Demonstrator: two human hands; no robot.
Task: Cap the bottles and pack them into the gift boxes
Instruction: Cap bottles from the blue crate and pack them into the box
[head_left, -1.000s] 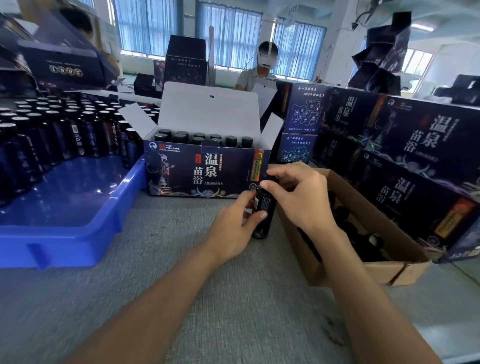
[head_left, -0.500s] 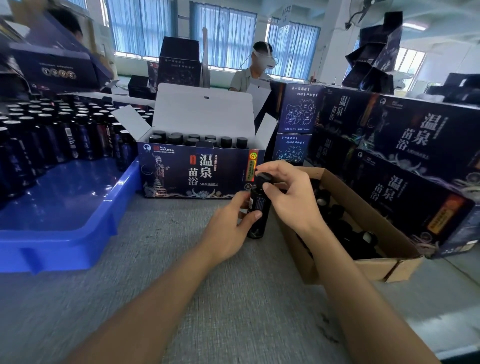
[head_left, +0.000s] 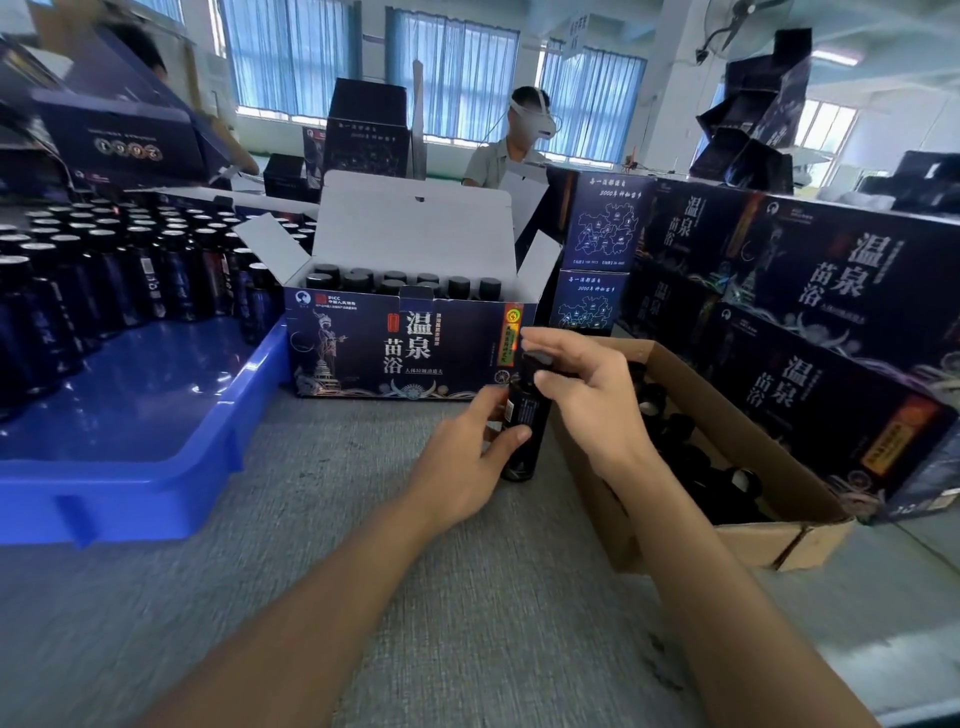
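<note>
A dark bottle (head_left: 523, 415) stands upright on the grey table in front of the open gift box (head_left: 395, 348). My left hand (head_left: 467, 457) grips the bottle's body from the left. My right hand (head_left: 587, 395) pinches the black cap (head_left: 535, 359) on top of the bottle between thumb and fingers. The gift box's white lid stands open, and several capped bottles (head_left: 405, 283) show in rows inside it.
A blue tray (head_left: 135, 457) at the left holds several uncapped dark bottles (head_left: 104, 270). A brown carton (head_left: 753, 525) at the right holds black caps. Closed gift boxes (head_left: 810, 322) are stacked at the right. A person stands behind the boxes.
My right hand has turned on the cap, its fingers shifting round the bottle's top. The left hand keeps holding the bottle in the same spot.
</note>
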